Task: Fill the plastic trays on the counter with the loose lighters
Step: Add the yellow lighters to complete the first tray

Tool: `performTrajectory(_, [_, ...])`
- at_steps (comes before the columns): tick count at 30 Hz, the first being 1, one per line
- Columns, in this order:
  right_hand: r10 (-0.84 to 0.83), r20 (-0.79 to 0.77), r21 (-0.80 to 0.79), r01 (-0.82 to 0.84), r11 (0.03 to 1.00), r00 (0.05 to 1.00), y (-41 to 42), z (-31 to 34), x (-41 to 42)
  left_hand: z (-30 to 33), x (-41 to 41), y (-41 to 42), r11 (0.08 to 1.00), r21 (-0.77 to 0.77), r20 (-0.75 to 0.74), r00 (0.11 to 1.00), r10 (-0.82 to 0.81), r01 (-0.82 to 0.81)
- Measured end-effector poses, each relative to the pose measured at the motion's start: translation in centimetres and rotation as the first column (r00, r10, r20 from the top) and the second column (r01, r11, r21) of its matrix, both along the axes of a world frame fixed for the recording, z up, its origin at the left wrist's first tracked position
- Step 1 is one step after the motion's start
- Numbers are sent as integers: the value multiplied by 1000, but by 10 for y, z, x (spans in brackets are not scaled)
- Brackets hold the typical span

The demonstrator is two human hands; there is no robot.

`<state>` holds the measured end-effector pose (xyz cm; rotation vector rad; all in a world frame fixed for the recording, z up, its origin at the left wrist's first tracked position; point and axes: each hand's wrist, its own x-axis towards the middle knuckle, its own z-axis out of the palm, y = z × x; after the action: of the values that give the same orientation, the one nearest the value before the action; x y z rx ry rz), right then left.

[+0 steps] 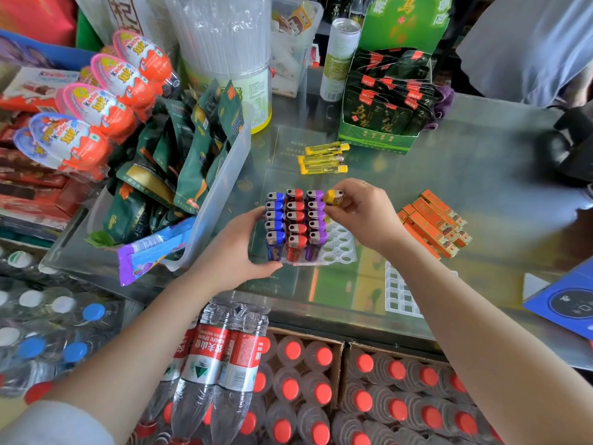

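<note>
A shopkeeper's right hand [362, 210] is pinching a yellow lighter [333, 198], upright, directly over the tray's [343, 248] empty right-hand column on the tabletop [481, 175]. The left hand [247, 248] is gripping the tray's left edge beside the blue lighters [275, 220].

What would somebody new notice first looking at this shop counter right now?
Probably the clear plastic tray at mid-counter, packed with upright rows of blue, red and purple lighters. The right hand pinches a yellow lighter at the tray's far right corner, while the left hand steadies its near left side. Loose yellow lighters lie beyond, orange ones to the right.
</note>
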<state>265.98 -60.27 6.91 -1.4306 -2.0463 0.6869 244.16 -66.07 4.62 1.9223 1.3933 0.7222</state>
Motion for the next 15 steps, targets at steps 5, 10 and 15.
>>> performTrajectory(5, [-137, -355, -101, 108, 989, 925, 0, 12, 2, -1, 0, 3, 1000, 13, 14, 1000, 1, -1])
performTrajectory(10, [-204, -280, -206, 149, 967, 938, -2, 10, -6, -5, -2, 4, 1000, 6, 9, 1000, -1, 1])
performTrajectory(15, [-182, -200, -268, 125, 955, 963, -7, 10, -8, -4, -1, 4, 1000, 5, 26, 1000, -12, 12])
